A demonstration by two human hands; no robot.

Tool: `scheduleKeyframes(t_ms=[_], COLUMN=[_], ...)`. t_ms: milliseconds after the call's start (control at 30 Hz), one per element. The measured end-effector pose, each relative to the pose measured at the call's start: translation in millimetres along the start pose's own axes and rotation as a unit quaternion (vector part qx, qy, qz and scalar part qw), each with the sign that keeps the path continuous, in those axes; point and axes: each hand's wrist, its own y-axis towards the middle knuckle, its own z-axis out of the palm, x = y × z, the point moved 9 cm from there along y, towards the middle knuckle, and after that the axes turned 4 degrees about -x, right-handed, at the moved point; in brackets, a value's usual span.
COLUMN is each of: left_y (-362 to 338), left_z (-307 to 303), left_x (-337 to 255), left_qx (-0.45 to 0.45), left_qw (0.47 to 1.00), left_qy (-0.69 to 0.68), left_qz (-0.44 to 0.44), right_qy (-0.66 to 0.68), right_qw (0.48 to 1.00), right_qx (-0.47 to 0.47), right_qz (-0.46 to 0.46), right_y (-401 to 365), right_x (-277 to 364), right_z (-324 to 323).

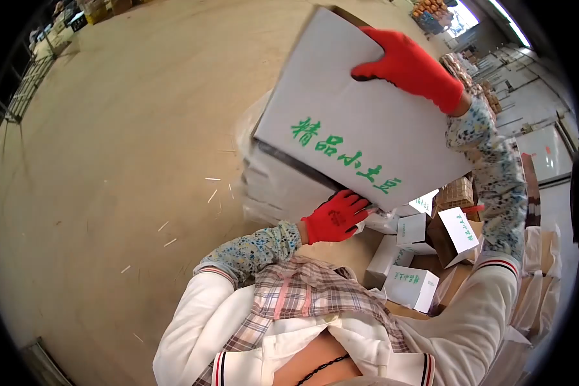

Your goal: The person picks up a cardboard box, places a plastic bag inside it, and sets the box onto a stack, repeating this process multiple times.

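Observation:
A large white cardboard box (360,122) with green printed characters is tilted in front of me, with a dark opening along its upper edge. My right hand (408,67), in a red glove with dark fingertips, grips its upper right edge, thumb on the outer face and fingers partly hidden over the rim. Lower down, my left hand (338,217), gloved the same way, is at the box's bottom edge with fingertips against it. Beneath the box lies a pale, plastic-covered stack (283,186), partly hidden by the box.
Several smaller white boxes (410,286) with green print sit to my lower right, beside an open carton (453,235). Thin white strips (212,193) are scattered on the concrete floor (141,128). A metal rack (29,83) stands far left; stacked orange goods (431,14) are at the back right.

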Motion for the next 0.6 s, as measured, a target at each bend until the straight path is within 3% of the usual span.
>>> scheduleKeyframes(t_ms=[67, 167, 233, 267, 300, 333, 400, 433, 467, 500, 533, 567, 600], left_y=[8.9, 11.0, 13.9, 19.0, 29.2, 39.8, 78.8, 109.3, 142.6, 152.1, 154.7, 156.0, 140.7], left_z=[-14.7, 22.3, -21.9, -70.5, -141.7, -211.1, -308.5, -329.3, -317.9, -274.6, -236.4, -209.4, -187.6], left_x=[5.0, 14.1, 10.3, -5.7, -5.5, 13.7, 78.1, 124.4, 176.2, 225.9, 261.9, 274.3, 307.8], left_qx=[-0.041, 0.045, -0.045, -0.073, -0.121, -0.196, -0.3, -0.286, -0.193, -0.05, 0.088, 0.092, 0.041], left_qw=[0.999, 0.983, 0.986, 0.988, 0.985, 0.977, 0.95, 0.949, 0.957, 0.927, 0.919, 0.892, 0.857], left_qy=[-0.011, 0.016, -0.079, -0.113, -0.119, -0.08, -0.019, -0.035, -0.102, -0.257, -0.219, -0.339, -0.408], left_qz=[-0.019, -0.178, -0.138, -0.076, -0.032, -0.023, -0.081, -0.129, -0.192, -0.27, -0.314, -0.283, -0.312], right_qy=[-0.023, -0.068, 0.054, 0.055, 0.107, 0.147, 0.169, 0.108, 0.095, 0.068, 0.039, -0.123, -0.277], right_qw=[0.994, 0.993, 0.995, 0.994, 0.994, 0.984, 0.976, 0.992, 0.995, 0.994, 0.977, 0.95, 0.891], right_qx=[-0.104, -0.083, 0.018, 0.002, -0.03, -0.066, -0.055, 0.056, 0.033, -0.085, -0.198, -0.269, -0.332], right_qz=[-0.004, -0.059, 0.087, 0.096, 0.012, -0.072, -0.122, -0.03, -0.021, 0.026, 0.063, 0.103, 0.14], right_y=[-11.3, -46.8, -34.3, -53.3, -69.4, -84.1, -106.6, -109.4, -117.1, -129.3, -150.1, -185.3, -224.9], right_x=[-26.9, 10.8, 5.8, 2.3, 9.5, 16.5, 27.5, 29.8, 16.1, -14.3, -43.7, -72.8, -101.2], right_z=[19.8, 50.8, 56.8, 60.4, 61.4, 56.1, 66.5, 62.9, 48.4, 18.4, -11.4, -32.7, -47.7])
